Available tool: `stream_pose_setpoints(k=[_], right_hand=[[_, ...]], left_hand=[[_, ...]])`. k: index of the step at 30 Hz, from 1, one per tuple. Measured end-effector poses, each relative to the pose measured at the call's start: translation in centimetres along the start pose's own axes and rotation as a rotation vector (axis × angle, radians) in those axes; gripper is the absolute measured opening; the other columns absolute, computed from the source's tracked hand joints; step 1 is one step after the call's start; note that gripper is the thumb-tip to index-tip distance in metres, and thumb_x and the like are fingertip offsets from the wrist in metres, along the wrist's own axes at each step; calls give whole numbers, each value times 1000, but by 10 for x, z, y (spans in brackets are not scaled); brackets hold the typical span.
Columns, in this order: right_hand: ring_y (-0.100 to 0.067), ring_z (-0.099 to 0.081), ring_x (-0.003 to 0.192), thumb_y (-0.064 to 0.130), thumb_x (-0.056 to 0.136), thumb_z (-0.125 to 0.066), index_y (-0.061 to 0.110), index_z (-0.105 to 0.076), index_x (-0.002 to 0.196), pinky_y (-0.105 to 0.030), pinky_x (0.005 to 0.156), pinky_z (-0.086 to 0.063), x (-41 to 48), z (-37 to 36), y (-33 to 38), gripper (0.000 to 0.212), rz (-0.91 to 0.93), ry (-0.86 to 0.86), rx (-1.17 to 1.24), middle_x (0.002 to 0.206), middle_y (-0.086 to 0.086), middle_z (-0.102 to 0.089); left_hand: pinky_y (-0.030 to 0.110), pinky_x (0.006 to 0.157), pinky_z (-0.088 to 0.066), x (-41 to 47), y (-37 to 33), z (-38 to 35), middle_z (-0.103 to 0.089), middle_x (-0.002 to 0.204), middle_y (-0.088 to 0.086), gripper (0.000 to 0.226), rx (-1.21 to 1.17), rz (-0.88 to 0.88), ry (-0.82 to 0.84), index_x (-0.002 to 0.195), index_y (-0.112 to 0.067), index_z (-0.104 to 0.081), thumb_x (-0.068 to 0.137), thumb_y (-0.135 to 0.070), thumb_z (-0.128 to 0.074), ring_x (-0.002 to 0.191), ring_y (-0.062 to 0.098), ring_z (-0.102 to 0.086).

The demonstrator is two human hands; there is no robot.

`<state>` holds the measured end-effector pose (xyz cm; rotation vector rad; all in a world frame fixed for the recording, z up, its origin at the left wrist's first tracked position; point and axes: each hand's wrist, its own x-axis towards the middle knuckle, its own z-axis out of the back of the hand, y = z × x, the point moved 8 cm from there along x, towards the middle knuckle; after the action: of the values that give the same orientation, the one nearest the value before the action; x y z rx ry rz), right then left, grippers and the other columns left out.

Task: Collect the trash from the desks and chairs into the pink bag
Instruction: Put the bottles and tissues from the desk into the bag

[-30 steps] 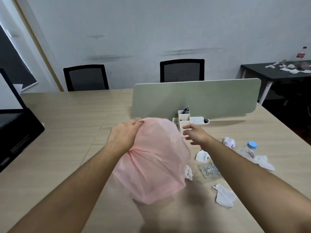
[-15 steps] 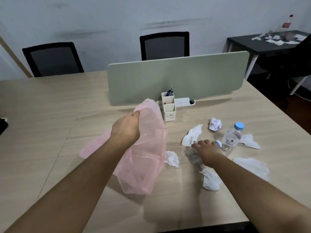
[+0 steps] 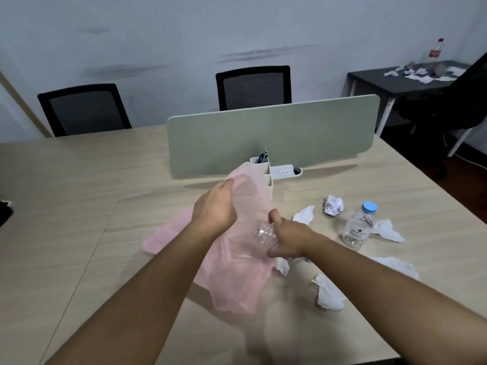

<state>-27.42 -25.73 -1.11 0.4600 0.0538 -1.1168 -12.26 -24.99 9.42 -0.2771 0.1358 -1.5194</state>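
Observation:
My left hand (image 3: 214, 210) grips the rim of the thin pink bag (image 3: 237, 280) and holds it up over the wooden desk (image 3: 79, 196). My right hand (image 3: 288, 239) grips a crushed clear plastic bottle (image 3: 264, 233) at the bag's mouth, its end seen through the pink film. On the desk to the right stand an upright clear bottle with a blue cap (image 3: 359, 225), a crumpled paper ball (image 3: 334, 205) and several white tissues (image 3: 329, 293), one of them a tissue (image 3: 305, 214) just beyond my right hand.
A white pen holder (image 3: 266, 172) and a power strip (image 3: 286, 171) stand against the pale green divider (image 3: 271, 135). Two black mesh chairs (image 3: 254, 86) stand behind the desk. A dark side table (image 3: 379, 79) at far right carries more paper scraps and a red-labelled bottle (image 3: 434, 52).
My right hand went from the bag's rim to the desk, took the crushed bottle and lifted it left to the bag's mouth. The left hand kept holding the bag.

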Motion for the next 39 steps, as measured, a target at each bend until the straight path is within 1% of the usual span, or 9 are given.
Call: stream_pose_setpoints(k=[4,8,14,18,22,28,33,36,39], right_hand=[[-29,-59,92,37,73,-68,18,-32,127,-32,73,-41,13,-21,58,68,125,84,-95,105,-6,-57],[-31,-46,119,20,90,-50,4,-45,129,-40,101,-35,27,-50,96,43,218,57,-380,129,-13,-49],[-32,-37,129,12,92,-42,4,-46,131,-41,108,-27,35,-88,91,40,263,75,-374,135,-13,-46],[-29,-44,124,27,84,-53,16,-50,130,-41,102,-34,29,-70,67,47,326,-74,-188,133,-6,-50],[-32,-62,80,25,75,-52,15,-65,87,-37,67,-50,11,-34,2,21,241,-400,-75,87,-5,-63],[-25,-38,131,19,90,-50,29,-55,130,-32,99,-40,-7,-89,-76,42,-39,37,-83,147,2,-37],[-22,-65,96,7,83,-54,13,-74,88,-23,77,-44,-6,-76,-88,22,-244,-184,307,102,-5,-70],[-14,-63,82,-5,80,-51,8,-75,89,-17,74,-43,3,-35,-65,29,-202,-403,568,98,-6,-73],[-15,-62,89,-8,81,-52,9,-73,103,-11,76,-45,22,-20,-14,35,-36,-279,726,109,-8,-70]], left_hand=[[36,95,-45,1,-5,2,-48,140,1,67,-67,-6,-29,143,-20,-35,80,-1,-46,121,28,-52],[37,94,-47,-7,4,-11,-45,142,-3,70,-107,9,-5,145,-24,-32,81,0,-45,119,27,-52],[38,88,-47,-11,16,-22,-46,139,-2,70,-51,9,8,146,-25,-29,82,-2,-45,114,29,-54],[38,88,-46,-10,13,-24,-45,141,-3,69,-36,18,24,146,-26,-29,82,-5,-47,115,30,-54],[38,89,-48,-7,8,-25,-45,141,-4,69,-19,18,26,146,-27,-30,82,-6,-46,114,30,-55],[36,85,-45,-19,8,-49,-42,142,-5,68,-15,66,51,146,-29,-27,85,-8,-47,110,30,-57],[36,86,-45,-25,3,-61,-40,145,-7,68,3,68,77,146,-29,-27,85,-6,-46,113,29,-56],[35,84,-45,-24,4,-56,-41,143,-7,67,20,77,45,145,-30,-28,85,-5,-46,110,30,-57],[35,82,-44,-25,4,-51,-42,142,-7,64,40,94,23,145,-29,-30,87,-7,-45,109,30,-58]])
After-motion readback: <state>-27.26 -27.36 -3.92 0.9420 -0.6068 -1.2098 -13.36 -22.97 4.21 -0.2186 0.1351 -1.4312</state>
